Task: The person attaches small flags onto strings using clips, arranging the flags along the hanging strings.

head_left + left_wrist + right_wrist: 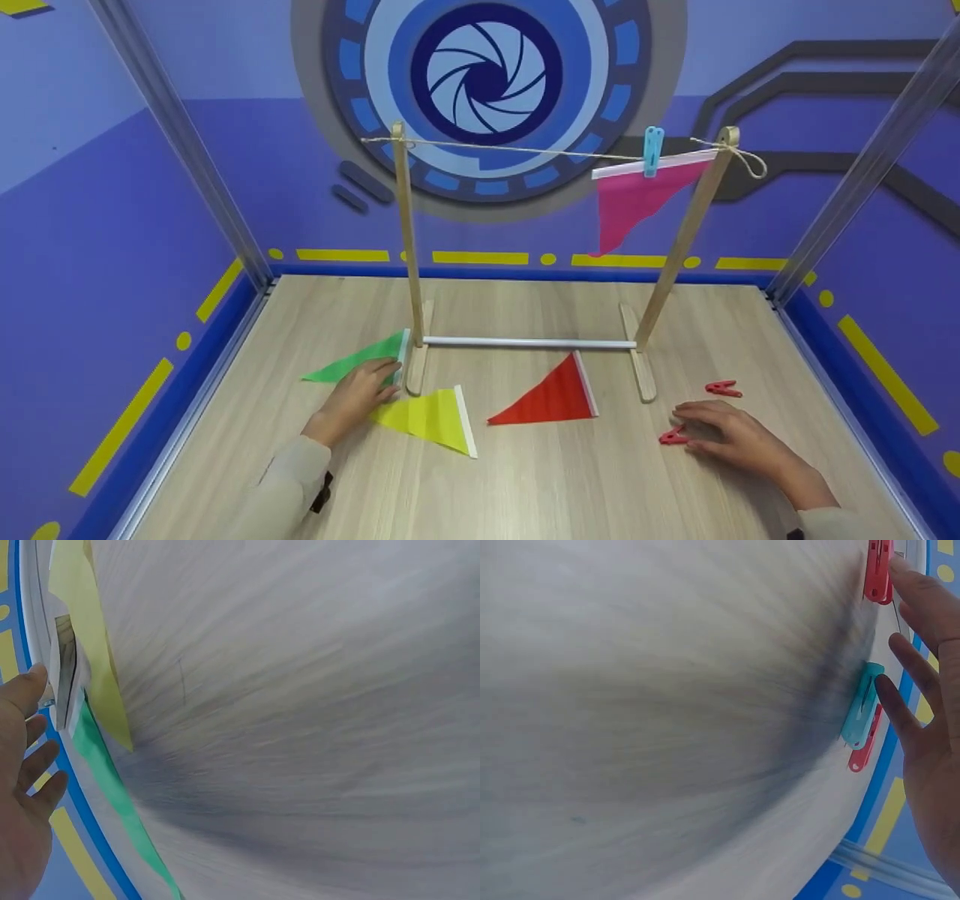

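My left hand (360, 394) is over the green pennant (367, 356), fingers spread at its white edge strip; the left wrist view shows the fingers loose and apart. A yellow pennant (431, 420) lies just right of that hand, and a red pennant (551, 394) farther right. My right hand (739, 439) hovers low among clothespins, its fingers apart. One red clothespin (673, 435) is right at a fingertip, and another red clothespin (724, 388) lies beyond the hand. A light-blue clothespin (862, 706) shows below the fingers in the right wrist view, hidden by the hand from the head.
A wooden frame (409, 247) stands at the back with a string (517, 149) tied between its posts. From it hangs a pink pennant (645, 199) under a blue clothespin (653, 150), near the right post. A white rod (529, 343) joins the feet. Walls enclose the table (540, 487).
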Demonstrator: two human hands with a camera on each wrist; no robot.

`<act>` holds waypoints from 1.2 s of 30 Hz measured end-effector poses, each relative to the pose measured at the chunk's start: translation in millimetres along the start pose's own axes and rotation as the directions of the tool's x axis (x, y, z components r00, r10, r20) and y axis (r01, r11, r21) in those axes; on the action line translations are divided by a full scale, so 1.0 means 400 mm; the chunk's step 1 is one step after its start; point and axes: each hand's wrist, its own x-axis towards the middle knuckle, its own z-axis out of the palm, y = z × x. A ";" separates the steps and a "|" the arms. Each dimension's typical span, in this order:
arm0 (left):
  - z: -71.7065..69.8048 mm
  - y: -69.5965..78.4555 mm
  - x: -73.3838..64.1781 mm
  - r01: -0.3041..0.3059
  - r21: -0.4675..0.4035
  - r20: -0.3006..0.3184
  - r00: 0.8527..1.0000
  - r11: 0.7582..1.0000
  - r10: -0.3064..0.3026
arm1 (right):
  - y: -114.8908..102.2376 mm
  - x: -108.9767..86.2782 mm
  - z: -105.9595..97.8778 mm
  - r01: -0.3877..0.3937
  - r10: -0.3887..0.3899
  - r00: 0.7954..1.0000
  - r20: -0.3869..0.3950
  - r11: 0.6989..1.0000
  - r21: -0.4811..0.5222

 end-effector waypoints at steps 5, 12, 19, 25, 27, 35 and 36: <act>0.012 -0.009 -0.003 0.034 -0.032 0.004 0.999 0.999 -0.034 | 0.006 0.003 0.000 -0.004 0.004 1.000 0.008 1.000 -0.009; 0.021 -0.017 -0.006 0.068 -0.072 0.052 0.997 0.995 -0.065 | 0.011 0.006 0.007 -0.029 0.029 0.999 0.032 1.000 -0.002; 0.035 -0.026 -0.002 0.108 -0.091 0.081 0.992 0.990 -0.101 | 0.015 0.012 0.014 -0.030 0.028 0.997 0.076 0.999 0.032; 0.041 -0.029 -0.001 0.130 -0.102 0.095 0.988 0.986 -0.120 | 0.018 0.014 0.017 -0.021 0.018 0.997 0.078 0.999 0.037; 0.042 -0.029 -0.002 0.124 -0.106 0.086 0.990 0.987 -0.115 | 0.018 0.014 0.017 -0.022 0.020 0.997 0.074 0.999 0.033; 0.045 -0.024 0.004 0.033 -0.040 0.028 0.999 0.999 -0.032 | 0.013 0.013 0.013 -0.058 0.053 0.992 0.112 0.997 0.051; 0.047 -0.024 0.006 0.020 -0.004 0.024 0.999 1.000 -0.020 | 0.012 0.013 0.013 -0.059 0.054 0.992 0.116 0.997 0.048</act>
